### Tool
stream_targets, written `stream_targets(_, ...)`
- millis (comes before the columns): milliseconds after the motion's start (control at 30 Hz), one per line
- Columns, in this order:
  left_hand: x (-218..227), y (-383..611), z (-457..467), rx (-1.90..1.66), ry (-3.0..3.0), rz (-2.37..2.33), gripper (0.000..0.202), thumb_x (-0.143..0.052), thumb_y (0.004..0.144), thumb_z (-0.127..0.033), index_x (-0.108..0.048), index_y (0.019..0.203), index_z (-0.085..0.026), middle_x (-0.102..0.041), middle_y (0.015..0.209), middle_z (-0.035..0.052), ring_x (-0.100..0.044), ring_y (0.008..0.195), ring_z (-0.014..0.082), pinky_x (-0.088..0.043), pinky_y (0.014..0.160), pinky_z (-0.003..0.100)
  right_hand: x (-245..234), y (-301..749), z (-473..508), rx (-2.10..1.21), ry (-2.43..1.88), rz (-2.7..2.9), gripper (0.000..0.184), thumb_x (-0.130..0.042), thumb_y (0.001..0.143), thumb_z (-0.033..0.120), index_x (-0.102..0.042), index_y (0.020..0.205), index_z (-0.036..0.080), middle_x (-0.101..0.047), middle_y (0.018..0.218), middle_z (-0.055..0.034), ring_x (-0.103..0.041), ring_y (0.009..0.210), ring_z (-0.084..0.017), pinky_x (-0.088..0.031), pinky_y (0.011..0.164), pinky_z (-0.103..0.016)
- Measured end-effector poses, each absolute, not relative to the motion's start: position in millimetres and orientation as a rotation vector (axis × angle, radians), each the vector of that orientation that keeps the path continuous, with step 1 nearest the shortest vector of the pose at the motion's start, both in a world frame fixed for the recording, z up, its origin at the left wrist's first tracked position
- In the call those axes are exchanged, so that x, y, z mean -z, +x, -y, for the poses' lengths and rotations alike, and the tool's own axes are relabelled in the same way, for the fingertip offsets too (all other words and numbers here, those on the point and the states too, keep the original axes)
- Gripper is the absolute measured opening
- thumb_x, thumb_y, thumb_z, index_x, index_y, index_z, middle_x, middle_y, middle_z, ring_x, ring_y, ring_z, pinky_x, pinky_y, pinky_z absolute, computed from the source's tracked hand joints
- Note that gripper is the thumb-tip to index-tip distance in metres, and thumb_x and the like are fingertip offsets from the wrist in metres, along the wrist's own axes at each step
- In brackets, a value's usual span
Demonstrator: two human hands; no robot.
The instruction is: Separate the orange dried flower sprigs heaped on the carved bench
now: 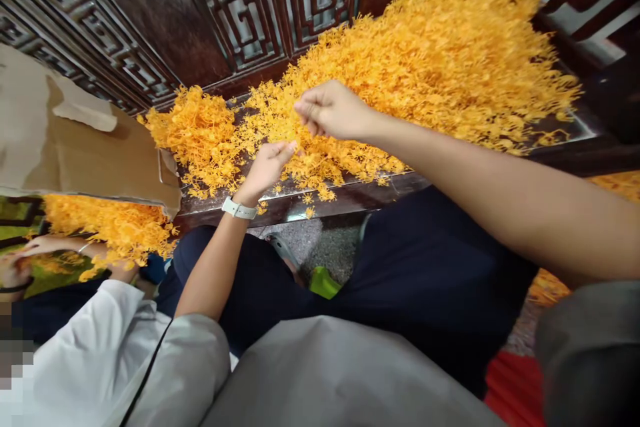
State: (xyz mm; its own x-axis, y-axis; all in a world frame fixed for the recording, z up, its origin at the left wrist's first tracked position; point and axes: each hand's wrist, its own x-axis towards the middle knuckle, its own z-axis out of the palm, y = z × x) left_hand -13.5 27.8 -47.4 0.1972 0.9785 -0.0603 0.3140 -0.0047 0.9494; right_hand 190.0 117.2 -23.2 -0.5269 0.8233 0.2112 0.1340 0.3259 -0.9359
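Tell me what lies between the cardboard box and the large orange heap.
In the head view, a smaller orange heap lies between the cardboard box and the large orange heap, with loose orange pieces strewn between the two heaps.

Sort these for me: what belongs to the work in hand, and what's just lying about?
Likely work: large orange heap near the left fingers and right fingers; smaller orange heap.

Seemingly lying about: cardboard; green object; red object.

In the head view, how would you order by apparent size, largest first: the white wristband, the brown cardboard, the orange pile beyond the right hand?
1. Orange pile
2. Brown cardboard
3. White wristband
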Motion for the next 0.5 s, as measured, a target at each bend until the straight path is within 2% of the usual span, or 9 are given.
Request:
stream_targets(100,44,-14,-24,-0.809,1.642,-1.22,0.051,-0.063,0.1,-0.063,-0.062,0.072,-0.02,-0.027,0.058,-0.0062,-0.023,0.051,0.0097,-0.018,0.05,0.027,36,210,-155,-0.924,-0.944,1.718,0.054,-0.077,0.099,0.059,-0.054,0.064,0.023,-0.049,0.056,0.0001,-0.052,0.064,-0.016,-0.047,0.063,-0.035)
stream_targets(167,44,-13,-22,-0.819,1.673,-1.183,0.05,-0.061,0.102,-0.059,-0.059,0.07,-0.02,-0.028,0.058,-0.0058,-0.024,0.051,0.0099,-0.018,0.052,0.027,41,230,-183,-0.736,-1.017,1.546,0.057,-0.077,0.099,0.057,-0.05,0.06,0.024,-0.044,0.057,0.0012,-0.044,0.061,-0.013,-0.044,0.062,-0.033)
stream_targets(233,46,-12,-21,-0.809,1.673,-1.164,0.05,-0.061,0.102,-0.052,-0.052,0.064,-0.021,-0.027,0.057,-0.0057,-0.024,0.051,0.0099,-0.018,0.053,0.028,41,250,-204,-0.643,-1.058,1.404,0.061,-0.07,0.099,0.068,-0.047,0.06,0.027,-0.037,0.057,0.0033,-0.033,0.056,-0.012,-0.039,0.055,-0.032)
stream_targets(300,48,-11,-21,-0.832,1.637,-1.168,0.05,-0.06,0.103,-0.044,-0.049,0.06,-0.022,-0.026,0.055,-0.006,-0.023,0.05,0.0099,-0.019,0.053,0.029,36,265,-211,-0.672,-1.064,1.346,0.064,-0.061,0.094,0.085,-0.047,0.066,0.029,-0.035,0.057,0.005,-0.027,0.051,-0.011,-0.034,0.048,-0.032)
stream_targets(400,49,-11,-22,-0.905,1.591,-1.198,0.043,-0.055,0.106,-0.032,-0.062,0.065,-0.02,-0.028,0.054,-0.0062,-0.024,0.05,0.0102,-0.022,0.056,0.03,33,267,-192,-0.86,-1.079,1.421,0.072,-0.056,0.082,0.099,-0.058,0.086,0.027,-0.056,0.06,0.0022,-0.041,0.044,-0.01,-0.033,0.043,-0.032)
stream_targets(500,48,-12,-22,-0.946,1.562,-1.26,0.039,-0.054,0.106,-0.03,-0.072,0.073,-0.019,-0.03,0.054,-0.0066,-0.024,0.049,0.0106,-0.024,0.057,0.031,36,243,-151,-1.116,-1.028,1.686,0.072,-0.058,0.087,0.095,-0.059,0.11,0.027,-0.069,0.073,-0.0013,-0.058,0.053,-0.014,-0.041,0.048,-0.03)
